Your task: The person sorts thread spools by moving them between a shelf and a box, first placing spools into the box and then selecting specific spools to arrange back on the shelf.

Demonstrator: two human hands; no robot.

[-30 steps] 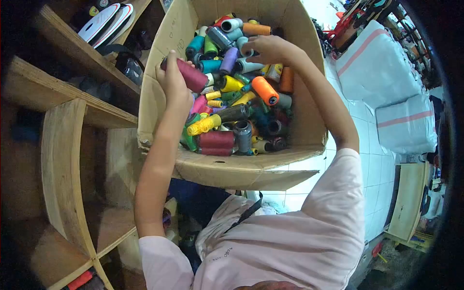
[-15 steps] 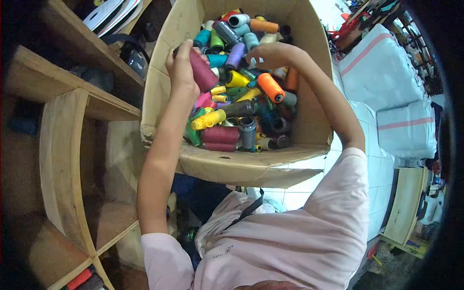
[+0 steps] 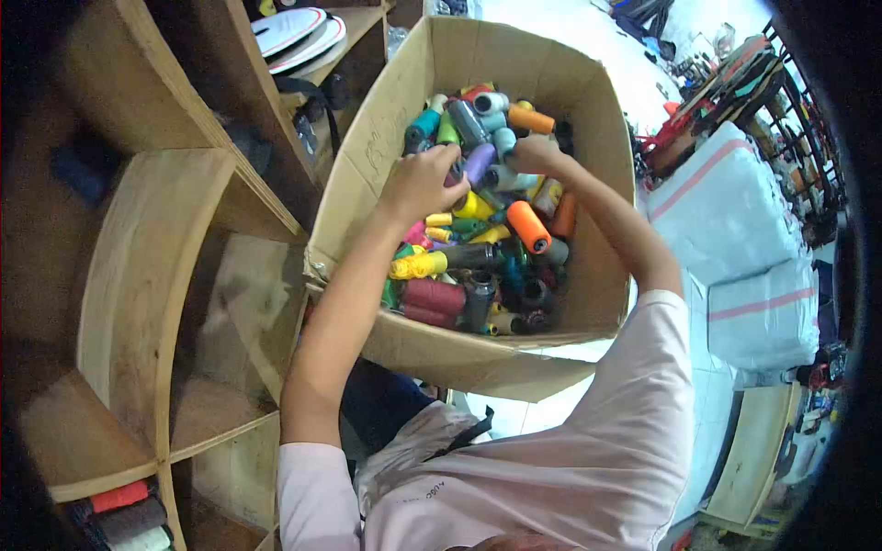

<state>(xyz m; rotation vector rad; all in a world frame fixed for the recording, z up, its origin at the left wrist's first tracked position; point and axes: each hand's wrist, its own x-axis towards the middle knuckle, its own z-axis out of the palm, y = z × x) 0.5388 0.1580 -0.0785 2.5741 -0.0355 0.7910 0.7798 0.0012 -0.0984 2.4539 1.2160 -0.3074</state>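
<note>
A large cardboard box (image 3: 367,147) holds a heap of thread spools in many colours. Inside it, my left hand (image 3: 421,184) is closed around a dark maroon thread spool (image 3: 453,174), mostly hidden by the fingers. Beside that hand lies a purple spool (image 3: 478,163). My right hand (image 3: 540,154) reaches into the heap near a light blue spool (image 3: 503,140) and a grey-blue spool (image 3: 503,178); its fingertips are blurred and partly hidden. Nearer me are a bright orange spool (image 3: 527,227), a yellow spool with loose thread (image 3: 418,265) and maroon spools (image 3: 434,297).
Wooden shelving (image 3: 156,275) stands close along the left, with more spools (image 3: 129,514) in a low compartment and white discs (image 3: 289,32) higher up. To the right, white wrapped bundles (image 3: 726,211) rest on the tiled floor.
My left hand has moved right and over the heap with the maroon spool, now turned mostly out of sight. My right hand stays among the spools. The view has shifted, putting the box lower.
</note>
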